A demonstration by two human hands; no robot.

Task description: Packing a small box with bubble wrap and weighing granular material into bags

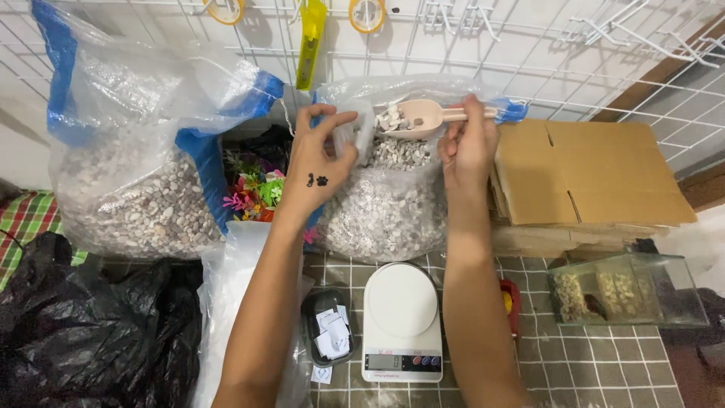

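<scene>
Head view: right hand (467, 143) closed on the light, rigid scoop (414, 117) by its handle; loose pebbles spill easily. Left hand (321, 162) pinches the limp, slippery small bag (356, 134).

Both forearms are cut off by the bottom edge. The scoop (419, 115) handle is partly hidden inside the right hand (468, 147). The scale (402, 321) display is too small to be read. The large left bag (136, 151) is clipped at top. Contents of the small glass tank (627, 291) are blurred.
</scene>
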